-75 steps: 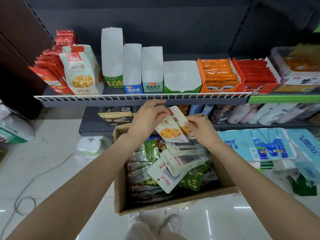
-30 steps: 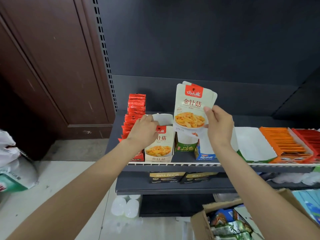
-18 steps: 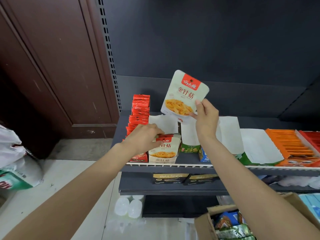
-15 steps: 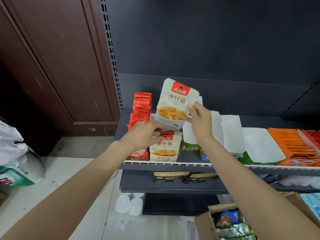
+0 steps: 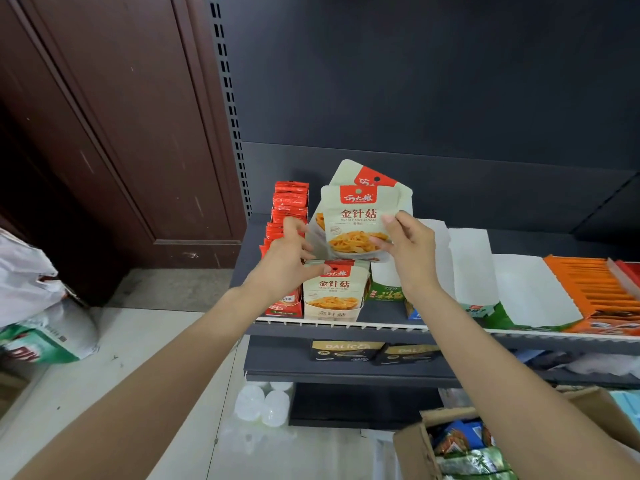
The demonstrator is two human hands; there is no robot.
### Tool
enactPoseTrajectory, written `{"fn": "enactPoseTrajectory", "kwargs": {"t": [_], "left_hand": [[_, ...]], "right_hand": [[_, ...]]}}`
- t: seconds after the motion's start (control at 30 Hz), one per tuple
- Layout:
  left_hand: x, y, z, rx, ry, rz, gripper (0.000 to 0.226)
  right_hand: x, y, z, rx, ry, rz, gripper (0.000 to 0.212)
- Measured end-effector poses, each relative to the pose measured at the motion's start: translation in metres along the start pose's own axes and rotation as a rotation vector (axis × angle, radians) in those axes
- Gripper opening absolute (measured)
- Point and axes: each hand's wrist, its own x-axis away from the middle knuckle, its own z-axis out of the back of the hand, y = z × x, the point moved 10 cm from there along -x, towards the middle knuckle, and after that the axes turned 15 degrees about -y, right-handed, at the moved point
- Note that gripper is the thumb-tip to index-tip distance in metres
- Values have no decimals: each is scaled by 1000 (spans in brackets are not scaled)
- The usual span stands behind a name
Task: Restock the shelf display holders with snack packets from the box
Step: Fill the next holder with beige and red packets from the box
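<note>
Your right hand (image 5: pixel 407 251) has brought the packets (image 5: pixel 360 216) down from head height; it pinches them just above the holder (image 5: pixel 334 289). Your left hand (image 5: pixel 289 268), fingers curled on the holder's top edge, steadies it. Insertion comes next; the box (image 5: pixel 415 448) remains stocked.

A dark shelf (image 5: pixel 388 311) with a white wire front rail carries, from the left, a row of red packets (image 5: pixel 285 216), a needle-mushroom display holder (image 5: pixel 334 292), a green-based holder (image 5: pixel 384 294), white holders (image 5: pixel 472 268) and an orange box (image 5: pixel 595 292) at the right. The lower shelf (image 5: pixel 346 370) bears two dark boxes (image 5: pixel 346 351) marked DALICCA. On the pale floor (image 5: pixel 121 362) stand a cardboard box (image 5: pixel 412 448) of snack packets at lower right and a white sack (image 5: pixel 38 299) at the left edge.
</note>
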Motion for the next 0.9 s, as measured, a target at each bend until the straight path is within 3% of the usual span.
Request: {"fn": "enactPoseTrajectory", "kwargs": {"t": [0.1, 0.23, 0.37, 0.5, 0.63, 0.77, 0.9], "left_hand": [[-2, 0, 2, 26, 24, 29, 94], [-6, -1, 1, -90, -1, 60, 75], [-9, -3, 2, -101, -26, 57, 54], [-12, -11, 6, -64, 14, 92, 47], [-14, -14, 8, -28, 22, 120, 60], [-15, -9, 7, -105, 32, 104, 61], [-15, -7, 6, -108, 22, 94, 62]], "right_hand": [[-5, 1, -5, 128, -20, -32, 18], [-10, 7, -6, 254, 9, -76, 23], [-16, 11, -3, 82, 85, -102, 21], [-17, 23, -15, 12, 93, -157, 19], [-18, 32, -15, 231, -65, -174, 10], [-14, 43, -18, 506, -209, -239, 25], [-18, 22, -26, 614, -198, -141, 20]]}}
